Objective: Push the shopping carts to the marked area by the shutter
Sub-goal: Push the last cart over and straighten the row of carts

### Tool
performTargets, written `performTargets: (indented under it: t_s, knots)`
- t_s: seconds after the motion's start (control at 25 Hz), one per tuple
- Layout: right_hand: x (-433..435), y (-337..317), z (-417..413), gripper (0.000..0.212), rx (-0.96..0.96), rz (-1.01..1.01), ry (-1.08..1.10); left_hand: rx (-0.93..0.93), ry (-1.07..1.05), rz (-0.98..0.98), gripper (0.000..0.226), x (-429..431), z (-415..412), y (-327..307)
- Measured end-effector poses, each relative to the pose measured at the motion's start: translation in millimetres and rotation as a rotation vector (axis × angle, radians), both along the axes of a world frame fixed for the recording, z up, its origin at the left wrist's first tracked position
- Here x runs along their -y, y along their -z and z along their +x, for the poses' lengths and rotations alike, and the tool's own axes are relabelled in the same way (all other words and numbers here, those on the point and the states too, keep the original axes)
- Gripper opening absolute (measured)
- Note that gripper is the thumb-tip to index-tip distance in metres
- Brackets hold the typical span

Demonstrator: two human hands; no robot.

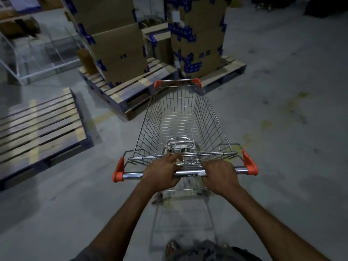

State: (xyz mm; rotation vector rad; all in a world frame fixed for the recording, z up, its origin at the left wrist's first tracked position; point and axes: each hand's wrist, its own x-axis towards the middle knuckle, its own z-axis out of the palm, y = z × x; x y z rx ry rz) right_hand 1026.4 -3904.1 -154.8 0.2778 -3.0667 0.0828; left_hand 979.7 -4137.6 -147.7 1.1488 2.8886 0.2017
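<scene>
The left grip (160, 176) and right grip (220, 176) both curl round the chrome handle (190, 173) of the cart (212, 117), close together near its middle. The cart stands on the floor (282, 81), its front near pallets (131, 91) loaded with boxes (120, 51).

The only view sits at the person's head, wide-angled, facing forward and steeply down along both forearms. The shopping cart (178, 117) runs away from it up the middle, its handle (190, 173) close below, gripped by the left hand (160, 174) and the right hand (220, 176). The floor (282, 81) spreads all round, and pallets (131, 89) stand farther ahead.
</scene>
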Motion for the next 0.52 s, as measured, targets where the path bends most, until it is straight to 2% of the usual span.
performTargets:
  t_s: [0.28, 0.52]
  knots:
    - [-80, -3, 25, 0.022, -0.030, 0.006, 0.187, 0.055, 0.063, -0.151, 0.021, -97, -4, -14]
    - [-148, -19, 37, 0.030, 0.076, 0.029, 0.288, 0.025, 0.102, -0.211, 0.033, -180, -15, -15]
